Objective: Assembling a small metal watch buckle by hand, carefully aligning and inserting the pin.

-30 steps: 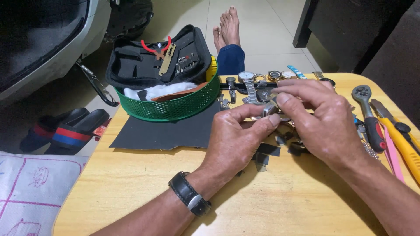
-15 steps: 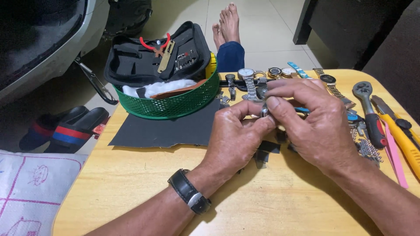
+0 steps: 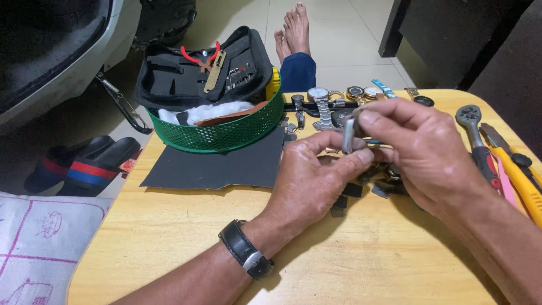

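Observation:
My left hand (image 3: 313, 181) and my right hand (image 3: 420, 149) meet above the wooden table (image 3: 169, 248). Between their fingertips they pinch a small grey metal watch piece (image 3: 348, 135), held upright. A thin blue-handled tool (image 3: 377, 144) pokes out between the two hands; which hand grips it I cannot tell. A black wristwatch (image 3: 247, 257) sits on my left wrist. Small dark parts (image 3: 353, 192) lie on the table under the hands.
A green mesh basket (image 3: 226, 133) holds an open black tool case (image 3: 203, 70) with red-handled pliers. A black sheet (image 3: 217, 166) lies before it. Several watches (image 3: 339, 99) line the far edge. A ratchet wrench (image 3: 477, 135) and a yellow-handled tool (image 3: 519, 175) lie at right. Sandals (image 3: 84, 164) rest on the floor.
Both hands have lifted slightly and the metal piece now stands upright between the fingertips. The right hand has shifted a little to the right.

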